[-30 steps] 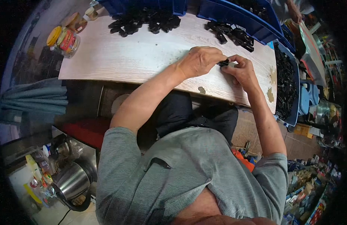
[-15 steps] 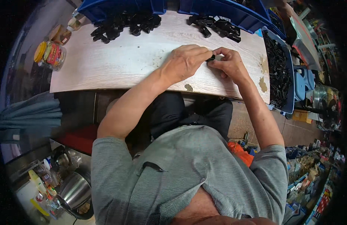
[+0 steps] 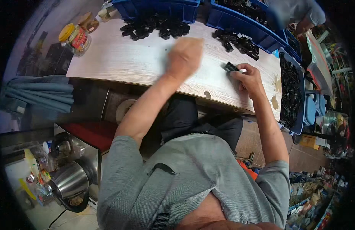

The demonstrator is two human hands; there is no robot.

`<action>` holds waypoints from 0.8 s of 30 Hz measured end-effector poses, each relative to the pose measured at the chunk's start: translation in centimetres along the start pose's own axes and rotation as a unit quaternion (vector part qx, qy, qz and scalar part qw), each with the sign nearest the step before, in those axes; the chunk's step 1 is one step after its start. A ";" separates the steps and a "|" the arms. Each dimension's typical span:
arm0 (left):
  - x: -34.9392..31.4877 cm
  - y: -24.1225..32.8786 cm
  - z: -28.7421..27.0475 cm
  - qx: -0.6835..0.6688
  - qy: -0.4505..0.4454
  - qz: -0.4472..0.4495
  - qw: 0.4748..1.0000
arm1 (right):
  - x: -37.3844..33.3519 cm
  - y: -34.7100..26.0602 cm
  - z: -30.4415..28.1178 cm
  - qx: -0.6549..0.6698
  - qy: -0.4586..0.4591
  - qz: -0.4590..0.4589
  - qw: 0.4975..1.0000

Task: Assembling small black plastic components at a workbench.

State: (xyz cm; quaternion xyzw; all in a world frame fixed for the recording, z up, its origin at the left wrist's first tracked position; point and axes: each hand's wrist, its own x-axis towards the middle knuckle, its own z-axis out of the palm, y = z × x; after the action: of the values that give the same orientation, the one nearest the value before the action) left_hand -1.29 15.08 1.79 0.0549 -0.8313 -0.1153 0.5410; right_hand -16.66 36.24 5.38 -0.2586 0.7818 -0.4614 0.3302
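Between the thumb and fingers of my right hand [image 3: 249, 79] is a small black plastic part [image 3: 231, 67], held just over the right side of the pale wood-grain table [image 3: 120, 65]. My left hand [image 3: 186, 56] is smeared by motion over the middle of the table, apart from the right; its fingers cannot be made out. Beyond it lies a loose pile of black plastic pieces [image 3: 156, 27]. A second pile of black pieces [image 3: 238, 44], some with a pale patch, lies farther right, beyond my right hand.
Blue bins [image 3: 158, 10] line the table's far edge. At the right stands a blue crate full of black parts [image 3: 290, 88]. A yellow-lidded jar [image 3: 78, 40] sits at the far left. Another person's sleeve [image 3: 296, 13] shows at the top right.
My left hand has come away from the black part and moved up toward the left pile. My right hand keeps hold of the part. The whole view has shifted somewhat.
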 end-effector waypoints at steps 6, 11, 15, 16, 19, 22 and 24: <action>-0.7 -6.5 -5.0 0.274 -0.180 -0.221 0.918 | -0.5 1.3 -4.9 0.120 0.180 0.051 0.975; -1.0 -6.8 -5.0 0.255 -0.147 -0.238 0.926 | 1.7 4.1 -13.0 0.197 0.334 0.026 0.922; -1.5 -7.0 -5.3 0.260 -0.138 -0.227 0.928 | 2.1 4.5 -14.0 0.199 0.361 0.030 0.911; -1.5 -6.9 -5.7 0.258 -0.139 -0.226 0.929 | 2.4 4.1 -12.8 0.191 0.350 0.029 0.917; -1.1 -6.3 -5.5 0.241 -0.120 -0.209 0.940 | 3.5 4.4 -12.0 0.109 0.300 0.030 0.947; -1.5 -6.9 -5.6 0.228 -0.124 -0.202 0.945 | 3.7 1.3 -8.3 0.076 0.273 0.066 0.957; -1.7 -7.1 -5.3 0.233 -0.125 -0.187 0.946 | 5.0 1.8 -7.8 0.057 0.241 0.049 0.968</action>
State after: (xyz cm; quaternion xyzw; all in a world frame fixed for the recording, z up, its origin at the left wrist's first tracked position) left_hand 4.01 7.89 0.53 0.3190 -0.8707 -0.0238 0.3734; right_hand -25.96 37.82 5.14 -0.0819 0.8225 -0.5372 0.1678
